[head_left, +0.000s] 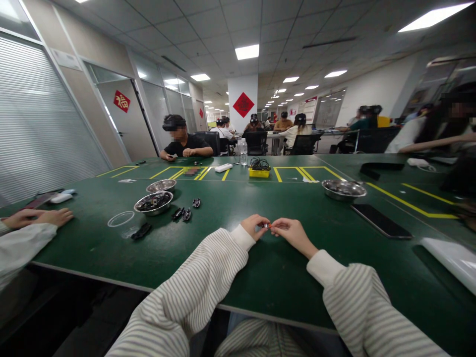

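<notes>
Over the green table [223, 213], my left hand [255, 226] pinches a small dark part [265, 225] with a bit of white and orange-red on it. My right hand [292, 233] meets it from the other side, thumb and fingertips closed on the orange-red end of the same small part. The part is too small to name, and the fingers hide most of it. To the left of my hands lie several black plastic pieces [186, 214], beside a metal bowl [137, 207] filled with dark parts.
A second metal bowl [160, 185], a clear plastic cup [124, 228] and a black piece [141, 231] are at left. At right are another bowl [344, 191], a phone [381, 220] and a white object [451, 260]. A yellow box of cables [259, 172] stands ahead. Co-workers sit around.
</notes>
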Action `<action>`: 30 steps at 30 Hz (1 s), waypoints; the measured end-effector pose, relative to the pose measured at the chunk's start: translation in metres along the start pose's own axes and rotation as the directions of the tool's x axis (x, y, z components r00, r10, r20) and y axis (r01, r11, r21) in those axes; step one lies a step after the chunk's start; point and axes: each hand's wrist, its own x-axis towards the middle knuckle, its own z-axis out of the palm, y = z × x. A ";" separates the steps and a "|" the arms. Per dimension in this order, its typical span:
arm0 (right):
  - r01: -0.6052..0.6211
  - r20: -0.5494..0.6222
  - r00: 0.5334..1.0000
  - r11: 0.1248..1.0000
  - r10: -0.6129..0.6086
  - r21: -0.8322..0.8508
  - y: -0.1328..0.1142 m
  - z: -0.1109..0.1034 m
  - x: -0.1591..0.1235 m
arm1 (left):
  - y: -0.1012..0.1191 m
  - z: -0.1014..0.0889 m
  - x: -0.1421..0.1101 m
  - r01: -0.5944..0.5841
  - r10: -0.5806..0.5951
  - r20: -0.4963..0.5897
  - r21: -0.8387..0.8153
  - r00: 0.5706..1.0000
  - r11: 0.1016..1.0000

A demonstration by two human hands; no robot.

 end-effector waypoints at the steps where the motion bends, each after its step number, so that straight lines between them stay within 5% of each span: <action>1: 0.003 0.005 1.000 1.000 -0.003 -0.014 0.000 -0.001 0.000 | 0.000 0.000 0.000 -0.009 0.008 0.007 0.004 1.000 1.000; 7: 0.009 0.063 0.998 0.990 0.000 -0.140 -0.006 -0.002 -0.001 | -0.005 0.002 -0.001 0.016 -0.021 0.040 0.117 0.999 0.993; 12: 0.023 0.126 0.992 0.970 0.008 -0.241 -0.005 0.000 -0.002 | -0.034 -0.008 0.004 0.157 -0.196 0.066 0.378 0.978 0.912; 14: 0.036 0.131 0.991 0.966 -0.003 -0.255 -0.004 0.000 -0.001 | -0.051 -0.020 0.006 0.284 -0.340 0.036 0.475 0.940 0.833; 20: 0.044 0.142 0.990 0.960 -0.005 -0.275 -0.003 -0.001 -0.001 | -0.091 -0.052 0.003 0.567 -0.678 -0.057 0.600 0.733 0.563; 30: 0.051 0.146 0.989 0.948 -0.005 -0.315 -0.006 -0.001 -0.001 | -0.094 -0.053 0.001 0.599 -0.713 -0.087 0.619 0.695 0.508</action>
